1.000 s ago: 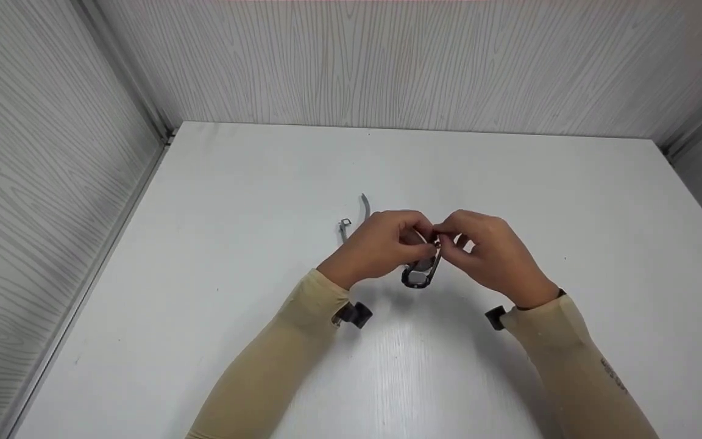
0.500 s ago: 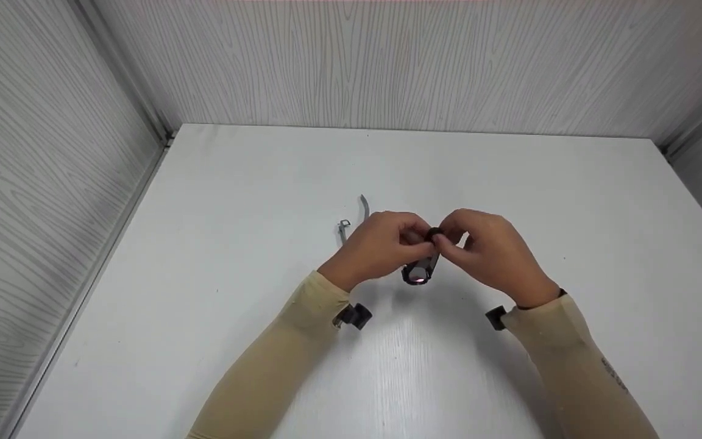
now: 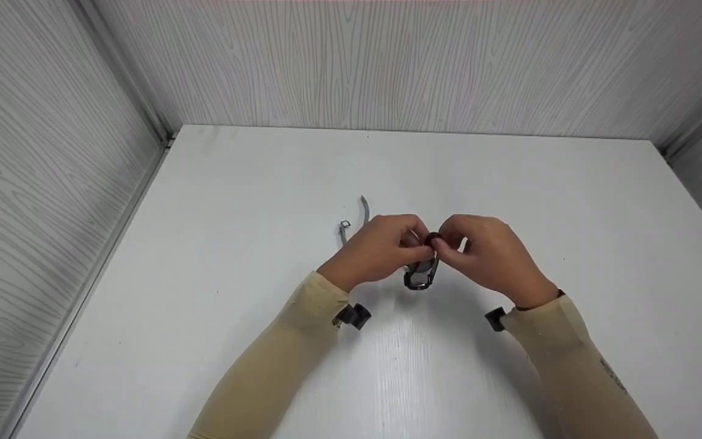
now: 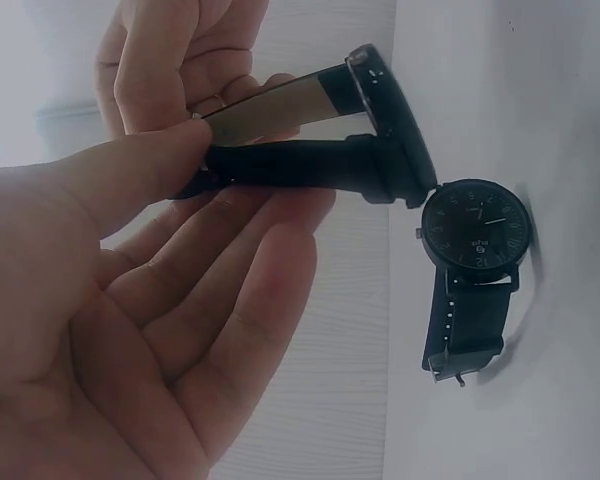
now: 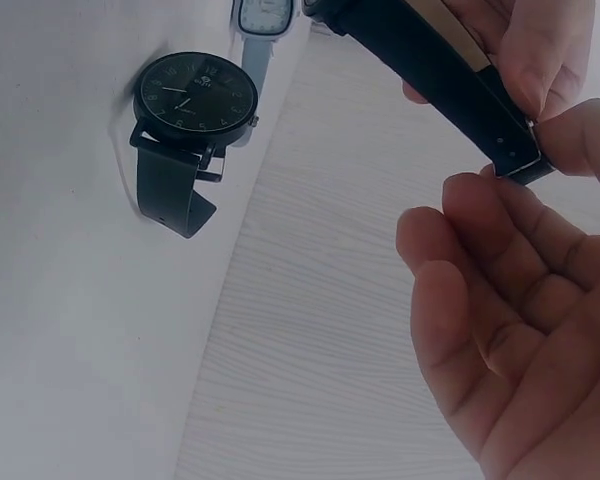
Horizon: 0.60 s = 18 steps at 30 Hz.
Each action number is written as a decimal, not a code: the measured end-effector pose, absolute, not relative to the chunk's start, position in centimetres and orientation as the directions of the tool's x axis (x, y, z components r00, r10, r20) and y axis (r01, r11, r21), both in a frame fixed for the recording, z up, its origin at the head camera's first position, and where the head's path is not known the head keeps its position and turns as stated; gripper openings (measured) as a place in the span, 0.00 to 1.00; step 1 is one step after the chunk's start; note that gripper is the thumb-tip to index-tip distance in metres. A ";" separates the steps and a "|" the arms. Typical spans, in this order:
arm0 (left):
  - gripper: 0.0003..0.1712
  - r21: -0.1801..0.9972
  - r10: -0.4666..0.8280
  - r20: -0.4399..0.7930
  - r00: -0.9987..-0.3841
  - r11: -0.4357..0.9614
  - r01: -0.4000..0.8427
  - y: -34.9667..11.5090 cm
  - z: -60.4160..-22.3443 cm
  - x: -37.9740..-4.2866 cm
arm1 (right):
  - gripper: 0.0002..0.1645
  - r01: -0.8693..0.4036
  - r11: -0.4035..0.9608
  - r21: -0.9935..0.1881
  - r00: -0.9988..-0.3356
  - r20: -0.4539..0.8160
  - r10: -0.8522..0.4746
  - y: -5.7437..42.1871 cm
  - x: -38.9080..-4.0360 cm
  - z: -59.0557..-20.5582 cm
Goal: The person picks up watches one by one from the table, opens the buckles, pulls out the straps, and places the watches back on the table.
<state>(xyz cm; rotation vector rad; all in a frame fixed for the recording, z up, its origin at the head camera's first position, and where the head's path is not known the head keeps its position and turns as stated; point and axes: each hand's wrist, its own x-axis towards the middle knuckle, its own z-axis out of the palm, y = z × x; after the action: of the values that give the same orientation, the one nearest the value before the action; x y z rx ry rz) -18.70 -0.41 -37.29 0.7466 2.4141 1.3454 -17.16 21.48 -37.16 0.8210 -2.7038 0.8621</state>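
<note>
Between both hands a wristwatch [image 4: 290, 168] with a dark strap is held off the table. Its strap forms a loop, the two ends meeting at the fingers, and the case stands at the far end. My left hand [image 3: 381, 247] pinches the strap with its thumb and fingers. On the other side, the right hand [image 3: 485, 250] pinches the strap's end [image 5: 520, 155] with thumb and forefinger, its other fingers loosely bent. The buckle is mostly hidden by fingertips. A second black watch [image 5: 195, 95] with a numbered dial lies near the held one in both wrist views.
Beyond the left hand lies a light grey watch [image 5: 265, 15], only partly seen; its grey strap [image 3: 365, 207] and buckle [image 3: 343, 227] show in the head view. The white table [image 3: 265, 183] meets wood-grain panels [image 3: 387, 67] at the back and sides.
The held watch has turned slightly back and forth in the fingers. The right thumb and forefinger have shifted onto the dark strap end; both hands stay nearly in place.
</note>
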 end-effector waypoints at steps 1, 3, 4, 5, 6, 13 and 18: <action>0.07 0.848 0.562 0.007 -0.827 0.435 0.302 -0.4 -37.3 -18.7 | 0.05 -0.560 0.677 -0.477 -0.828 0.331 -0.452 21.5 -17.2 -37.1; 0.07 0.847 0.561 0.009 -0.828 0.436 0.305 -0.4 -37.3 -18.7 | 0.05 -0.562 0.678 -0.475 -0.827 0.332 -0.453 21.5 -17.2 -37.1; 0.07 0.847 0.560 0.011 -0.828 0.435 0.305 -0.4 -37.3 -18.7 | 0.05 -0.562 0.677 -0.475 -0.827 0.333 -0.453 21.5 -17.2 -37.0; 0.06 0.849 0.559 0.014 -0.829 0.432 0.305 -0.4 -37.2 -18.7 | 0.05 -0.562 0.678 -0.474 -0.827 0.334 -0.452 21.5 -17.2 -37.0; 0.06 0.852 0.557 0.017 -0.830 0.427 0.304 -0.4 -37.2 -18.7 | 0.05 -0.560 0.679 -0.475 -0.828 0.334 -0.450 21.5 -17.2 -37.0; 0.05 0.870 0.545 0.023 -0.838 0.402 0.285 -0.4 -37.2 -18.6 | 0.06 -0.543 0.686 -0.484 -0.839 0.317 -0.442 21.5 -17.1 -36.9; 0.06 0.880 0.549 0.051 -0.834 0.370 0.297 -0.4 -37.2 -18.6 | 0.06 -0.549 0.667 -0.504 -0.836 0.342 -0.429 21.5 -17.0 -36.9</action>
<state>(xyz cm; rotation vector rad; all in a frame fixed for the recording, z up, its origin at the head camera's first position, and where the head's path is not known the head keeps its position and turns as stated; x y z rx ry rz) -18.59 -0.43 -37.23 0.7530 2.3815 1.4507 -17.03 21.50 -36.89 0.7972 -2.6873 0.9083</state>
